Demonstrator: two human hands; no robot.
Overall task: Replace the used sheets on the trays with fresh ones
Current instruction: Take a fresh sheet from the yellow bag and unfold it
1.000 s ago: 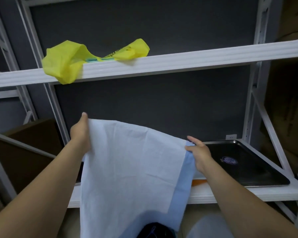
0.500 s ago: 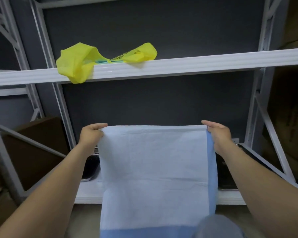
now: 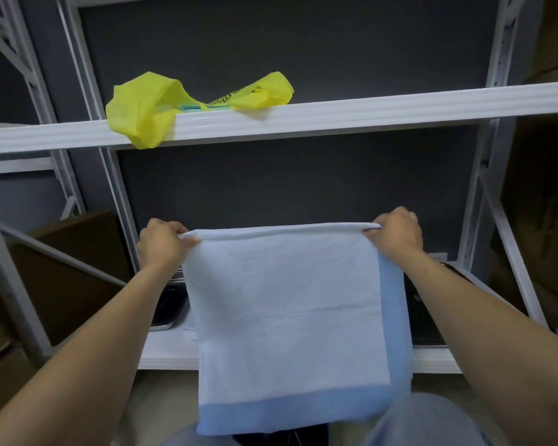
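Left hand (image 3: 163,244) and right hand (image 3: 397,235) pinch the sheet (image 3: 287,317) by its top corners. We glimpse only slivers of the trays (image 3: 170,304) behind it.

A storeroom: white metal racking (image 3: 335,114) against a dark wall, with brown cardboard boxes (image 3: 74,275) stacked alongside.

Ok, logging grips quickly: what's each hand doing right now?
Left hand: closed on the blue sheet, top left corner.
Right hand: closed on the same sheet, top right corner.
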